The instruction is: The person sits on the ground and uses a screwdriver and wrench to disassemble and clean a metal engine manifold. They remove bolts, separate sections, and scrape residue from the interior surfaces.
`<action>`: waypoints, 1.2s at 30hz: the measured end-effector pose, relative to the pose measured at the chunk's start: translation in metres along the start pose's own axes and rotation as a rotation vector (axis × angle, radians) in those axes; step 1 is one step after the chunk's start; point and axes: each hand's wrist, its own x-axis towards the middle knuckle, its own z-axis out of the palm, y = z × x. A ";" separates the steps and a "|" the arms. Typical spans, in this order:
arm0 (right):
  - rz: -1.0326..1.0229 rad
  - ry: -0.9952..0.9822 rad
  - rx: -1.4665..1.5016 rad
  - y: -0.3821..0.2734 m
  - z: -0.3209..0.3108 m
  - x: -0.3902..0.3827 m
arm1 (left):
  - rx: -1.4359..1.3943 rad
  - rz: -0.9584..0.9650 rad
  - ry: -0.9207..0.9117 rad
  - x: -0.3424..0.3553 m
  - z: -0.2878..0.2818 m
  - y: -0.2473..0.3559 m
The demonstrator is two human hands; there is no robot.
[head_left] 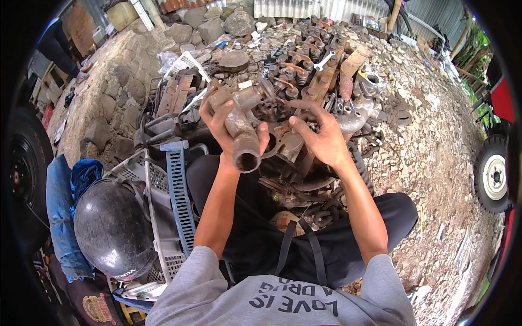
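Note:
My left hand [222, 127] is wrapped round a rusty branched metal pipe [239, 124], its open round end tilted down toward me. A side branch with a flanged end points right, toward the engine. My right hand [324, 137] hovers by the engine just right of the pipe, thumb and forefinger apart, with nothing seen between them. Before me sits a greasy engine [291, 144] with a row of valve springs and copper-coloured rocker arms [293, 69]. A combination wrench [324, 61] lies on top of it. Whether my right fingertips touch the engine is hard to see.
A grey metal housing [353, 111] stands at the engine's right. Left of me are a plastic crate [151, 204], a blue slotted plastic piece [179, 190] and a black helmet [114, 228]. Stones cover the ground; wheels stand at both edges. Another person's leg [57, 51] shows far left.

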 end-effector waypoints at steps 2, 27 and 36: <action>0.061 -0.015 0.020 -0.003 -0.003 -0.001 | 0.024 0.028 0.012 0.001 0.005 0.002; 0.164 -0.058 0.000 -0.035 -0.003 0.015 | -0.151 0.098 -0.122 0.057 -0.004 0.040; 0.263 -0.043 -0.051 -0.026 -0.022 0.010 | -0.211 0.084 -0.371 0.074 0.017 0.043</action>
